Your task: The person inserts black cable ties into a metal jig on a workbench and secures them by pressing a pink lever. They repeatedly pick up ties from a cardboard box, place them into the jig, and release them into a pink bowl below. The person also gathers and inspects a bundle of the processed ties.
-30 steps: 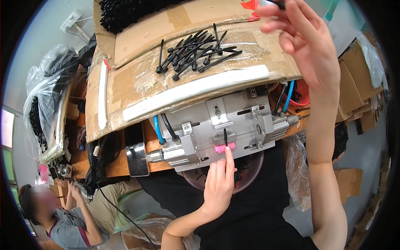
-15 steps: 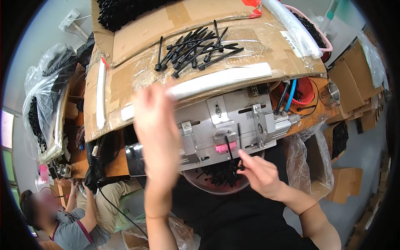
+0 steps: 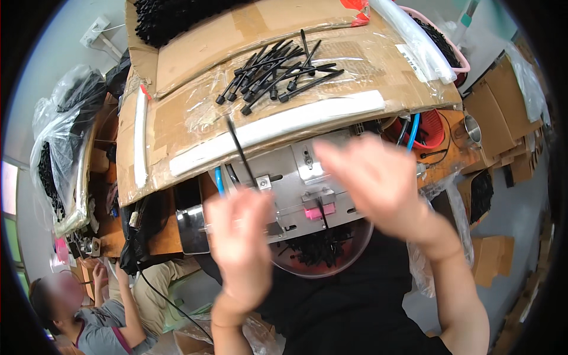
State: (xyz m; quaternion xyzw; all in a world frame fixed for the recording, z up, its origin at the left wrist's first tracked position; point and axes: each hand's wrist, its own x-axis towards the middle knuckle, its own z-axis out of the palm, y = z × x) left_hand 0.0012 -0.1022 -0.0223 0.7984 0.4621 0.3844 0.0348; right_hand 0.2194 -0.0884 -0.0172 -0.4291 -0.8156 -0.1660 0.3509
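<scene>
My left hand (image 3: pixel 242 242), blurred by motion, is in front of the left side of a metal fixture (image 3: pixel 290 155). From its fingertips a thin black rod (image 3: pixel 241 151) slants up toward the cardboard. My right hand (image 3: pixel 378 183), smeared too, hangs over the right side of the fixture; its fingers do not show clearly enough to tell whether they hold anything. Between the hands, another black rod (image 3: pixel 322 212) stands at the pink block (image 3: pixel 319 210) in the fixture's middle. Below it, a round clear tub (image 3: pixel 362 251) holds many black pieces.
A pile of knob-ended black rods (image 3: pixel 275 74) lies on the cardboard (image 3: pixel 189 77) above the fixture, behind a white strip (image 3: pixel 284 130). A red basket (image 3: pixel 435 131) and metal cup (image 3: pixel 471 129) stand at right. Another person (image 3: pixel 103 319) sits at lower left.
My left hand has dropped from the cardboard's edge toward me, and a black rod now shows at its fingertips. My right hand has risen from beside the tub to over the fixture's right side.
</scene>
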